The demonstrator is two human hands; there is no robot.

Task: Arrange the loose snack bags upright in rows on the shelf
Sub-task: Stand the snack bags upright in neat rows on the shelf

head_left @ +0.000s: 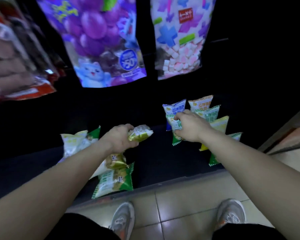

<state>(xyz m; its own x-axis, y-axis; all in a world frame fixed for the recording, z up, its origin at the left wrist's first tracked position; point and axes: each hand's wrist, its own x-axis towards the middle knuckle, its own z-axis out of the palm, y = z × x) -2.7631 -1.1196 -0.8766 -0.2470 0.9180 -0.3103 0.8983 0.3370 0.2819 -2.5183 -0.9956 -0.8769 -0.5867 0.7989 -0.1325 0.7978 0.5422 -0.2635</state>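
Probably light, crinkly and slippery: left hand (123,139) clamps a gold snack bag (140,135) mid-shelf; right hand (187,126) pinches a green bag (176,129) in the right rows; grip the sides

- I see a shop: hanging candy bags (100,40), one bearing a round price sticker (128,59).
- Small snack bags (206,115) rowed on a low dark shelf (154,161) above tiled floor (180,205).
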